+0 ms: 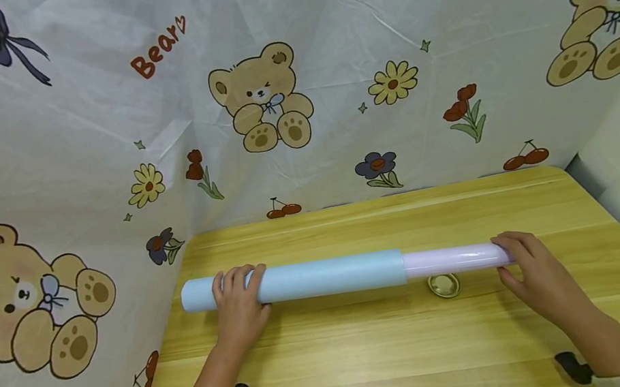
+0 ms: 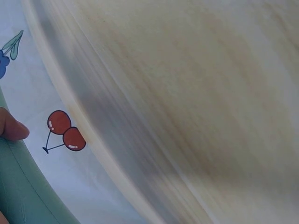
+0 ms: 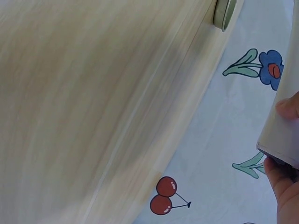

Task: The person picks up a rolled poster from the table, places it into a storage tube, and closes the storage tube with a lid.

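A long light blue tube (image 1: 331, 277) spans left to right above the table, and a narrower glossy pale lilac tube (image 1: 449, 260) sticks out of its right end. My left hand (image 1: 242, 312) grips the blue tube near its left end, fingers over the top. In the left wrist view, a thumb rests along the tube (image 2: 23, 177), which looks greenish there. My right hand (image 1: 539, 274) pinches the free end of the lilac tube, thumb below. The right wrist view shows fingers at that end's rim; the inside is mostly hidden.
A small round gold-coloured metal lid or shallow dish (image 1: 445, 286) lies on the wooden table (image 1: 365, 363) just below the lilac tube. A white cloth (image 1: 314, 6) printed with bears and flowers hangs behind and to the left of the table.
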